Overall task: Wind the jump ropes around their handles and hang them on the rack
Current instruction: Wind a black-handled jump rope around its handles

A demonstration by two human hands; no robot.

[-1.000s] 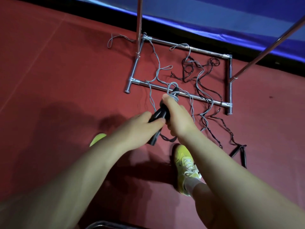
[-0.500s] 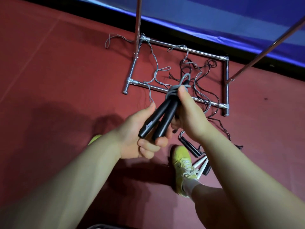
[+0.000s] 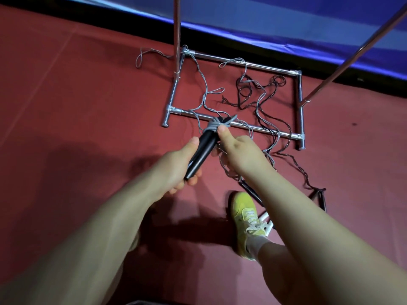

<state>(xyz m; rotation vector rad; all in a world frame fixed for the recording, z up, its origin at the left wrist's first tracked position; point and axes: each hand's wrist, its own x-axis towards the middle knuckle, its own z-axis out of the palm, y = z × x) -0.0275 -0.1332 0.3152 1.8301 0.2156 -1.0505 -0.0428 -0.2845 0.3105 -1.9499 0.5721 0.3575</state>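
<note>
My left hand [image 3: 178, 166] grips two black jump-rope handles [image 3: 201, 151] held together, pointing up and away. Grey rope [image 3: 212, 126] is wound in a few turns round their far end. My right hand [image 3: 239, 154] pinches the grey rope at the wound part, thumb on top, with more rope trailing under the palm. The rest of the grey rope [image 3: 203, 93] lies in loose loops across the floor. A black rope [image 3: 248, 89] is tangled inside the metal rack base [image 3: 244, 126], and its black handles [image 3: 319, 197] lie at the right.
The rack's two upright poles [image 3: 176, 34] rise from the base. Another pair of handles [image 3: 251, 191], black and white, lies by my yellow shoe [image 3: 247, 213]. The floor is red mat [image 3: 77, 106], with a blue wall pad [image 3: 286, 23] behind.
The handles have tilted further away and lower. My right hand has brought another turn of grey rope round their far end.
</note>
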